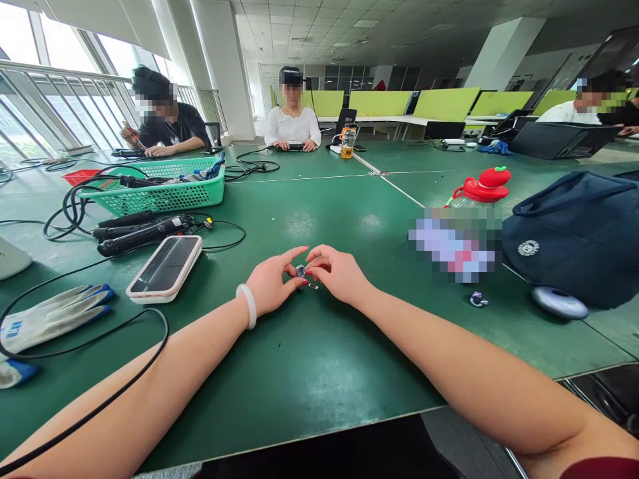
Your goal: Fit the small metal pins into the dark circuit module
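My left hand (pixel 272 281), with a white band at its wrist, curves its thumb and fingers around a small grey-blue piece (pixel 300 271), perhaps a little circuit board. From the other side my right hand (pixel 339 271) closes its thumb and fingertips on the same piece. Both hands are low over the green table (pixel 319 372), fingertips almost meeting. Just below the fingertips is a tiny black-and-white part (pixel 313 286); whether it lies on the table or touches my left thumb I cannot tell. The fingers partly cover the piece, so its exact kind is unclear.
Left are a phone (pixel 164 269), gloves (pixel 54 316), black handheld devices (pixel 144 233) and a green basket (pixel 160 196) with cables. A black cable crosses my left forearm. Right are a red-lidded bottle (pixel 482 186), dark bag (pixel 574 239) and oval case (pixel 559 303). Other people sit across.
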Action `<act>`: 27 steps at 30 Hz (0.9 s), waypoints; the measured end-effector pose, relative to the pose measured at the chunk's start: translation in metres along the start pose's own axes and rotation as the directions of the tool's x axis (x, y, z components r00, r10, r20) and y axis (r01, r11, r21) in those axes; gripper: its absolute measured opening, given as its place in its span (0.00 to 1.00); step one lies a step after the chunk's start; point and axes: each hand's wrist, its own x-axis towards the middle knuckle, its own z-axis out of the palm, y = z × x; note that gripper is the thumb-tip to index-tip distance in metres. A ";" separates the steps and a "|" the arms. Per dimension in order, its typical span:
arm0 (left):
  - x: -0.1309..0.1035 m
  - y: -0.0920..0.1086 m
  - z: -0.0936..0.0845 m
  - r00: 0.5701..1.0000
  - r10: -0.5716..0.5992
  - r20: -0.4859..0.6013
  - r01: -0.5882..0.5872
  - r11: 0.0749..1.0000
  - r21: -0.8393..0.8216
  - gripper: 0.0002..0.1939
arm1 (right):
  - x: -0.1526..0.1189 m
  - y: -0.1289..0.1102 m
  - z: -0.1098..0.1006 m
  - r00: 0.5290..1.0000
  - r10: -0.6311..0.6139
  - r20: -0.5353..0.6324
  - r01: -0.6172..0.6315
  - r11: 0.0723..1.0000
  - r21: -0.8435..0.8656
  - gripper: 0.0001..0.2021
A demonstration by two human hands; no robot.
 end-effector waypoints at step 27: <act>-0.003 0.002 -0.002 0.992 0.128 0.008 -0.126 0.986 -0.105 0.23 | -0.004 -0.008 0.001 0.975 -0.206 0.086 0.214 0.972 -0.100 0.09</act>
